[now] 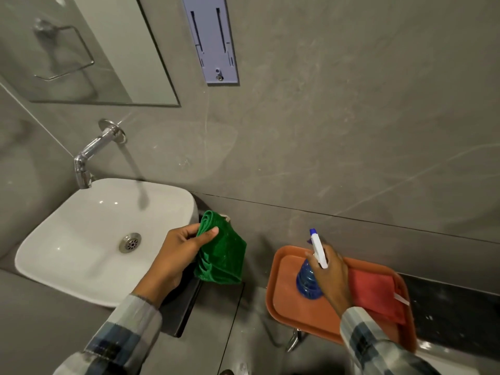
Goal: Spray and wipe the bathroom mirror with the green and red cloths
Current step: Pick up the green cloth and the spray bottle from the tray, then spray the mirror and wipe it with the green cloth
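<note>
Two hands, five task items; entries follow.

1. Left hand (178, 250): thumb and fingers pinch the green cloth (221, 253) near its upper fold, beside the right rim of the sink (54, 255). Most of the cloth hangs free below the grip, clear of the counter.
2. Green cloth: soft, limp, light, bunched in loose folds. It will likely drape and slide within the fingers; a fuller handful near the middle would suit wiping better than the present edge pinch.
3. Right hand (331, 277): fingers curled around the neck of the spray bottle (308, 282), just under the white trigger head, closed on it.
4. Spray bottle: blue, clear-walled plastic, upright on the orange tray (297, 315); whether its base rests on the tray or is just lifted cannot be told. Probably rigid and smooth, heavier toward the base if filled; the neck is the sound place to hold, with a finger free for the trigger.
5. Red cloth (378, 296): folded flat on the tray, right of the bottle, partly under the right wrist. Soft; best lifted by a folded edge.
6. Mirror (113, 50): upper left on the wall, above the tap (89, 155); hard, fragile, untouched by either hand.
</note>
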